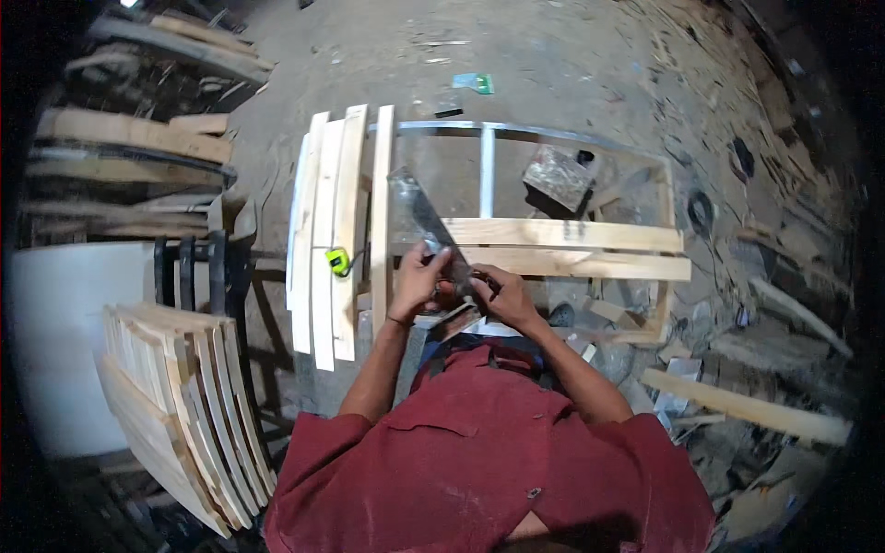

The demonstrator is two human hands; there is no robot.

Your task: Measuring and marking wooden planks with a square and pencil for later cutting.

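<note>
Both my hands are closed on a carpenter's square [426, 214], a flat dark metal blade with a crosspiece at its near end. The tool slants up and leftward from my body, and motion smears it slightly. My left hand [422, 278] pinches the blade from the left side. Opposite it, the fingers of my right hand [503, 295] grip near the lower end, partly hidden. Two pale planks [590, 234] lie crosswise just beyond my right hand. Left of my hands, one upright-running board [381, 212] lies apart from several side-by-side boards [324, 286].
A lime-green tape measure [339, 262] rests on the left boards. A metal-and-wood frame [487, 166] supports the planks, with a dusty box [559, 177] inside its outline. Stacked slats [184, 387] stand at lower left. A loose plank [747, 405] lies among scraps at right.
</note>
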